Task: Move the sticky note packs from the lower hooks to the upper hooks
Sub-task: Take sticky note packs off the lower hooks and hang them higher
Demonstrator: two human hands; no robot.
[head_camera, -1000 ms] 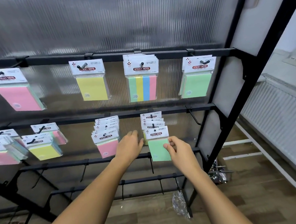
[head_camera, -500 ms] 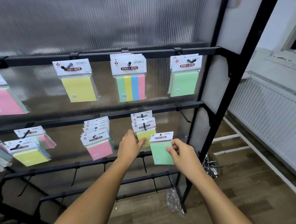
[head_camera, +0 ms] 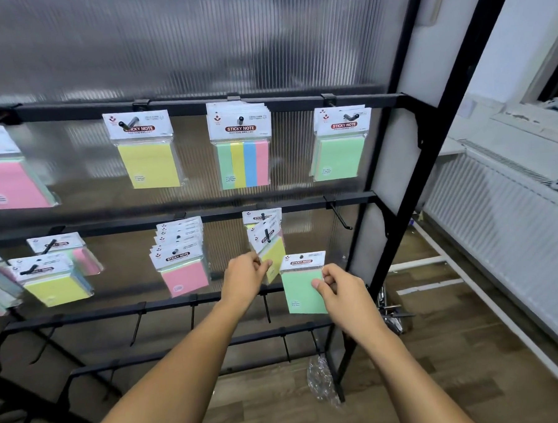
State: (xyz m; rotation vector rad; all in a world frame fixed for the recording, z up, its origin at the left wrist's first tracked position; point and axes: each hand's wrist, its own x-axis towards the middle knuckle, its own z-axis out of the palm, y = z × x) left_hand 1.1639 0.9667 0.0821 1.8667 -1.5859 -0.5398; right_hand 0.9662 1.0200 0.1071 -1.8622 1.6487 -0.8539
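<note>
1. We face a black metal display rack [head_camera: 396,202] backed by a ribbed translucent panel [head_camera: 197,41]; a wood-look floor [head_camera: 472,346] lies below, and a white radiator [head_camera: 498,219] runs along the wall to the right.
2. Upper rail [head_camera: 265,103], from its left end to its right: a pink pack [head_camera: 7,180], cut by the frame edge; a yellow pack [head_camera: 149,164]; a striped four-colour pack [head_camera: 243,164]; a green stack [head_camera: 339,158] nearest the rack's right post.
3. Lower rail [head_camera: 303,206]: mixed packs [head_camera: 57,286] toward the left end; a pink-fronted stack [head_camera: 184,276] near the middle; a tilted yellow pack [head_camera: 272,253] on its hook, with more packs behind it; one bare hook [head_camera: 340,216] at the right end.
4. Two further rails [head_camera: 166,309] below carry bare hooks only. A crumpled clear wrapper [head_camera: 322,383] lies at the foot of the right post.
5. Open room: the stretch between the bare lower hook and the right post is free, as is the gap between the two loaded rails.
6. Left hand [head_camera: 244,279]: fingers pinched on the lower left corner of the tilted yellow pack, which hangs on its hook.
7. Right hand [head_camera: 343,292]: thumb and fingers clamped on the right edge of a green sticky note pack [head_camera: 301,291]. This pack is off every hook, upright, just right of the yellow pack and below the lower rail's right portion, well under the green stack above.
</note>
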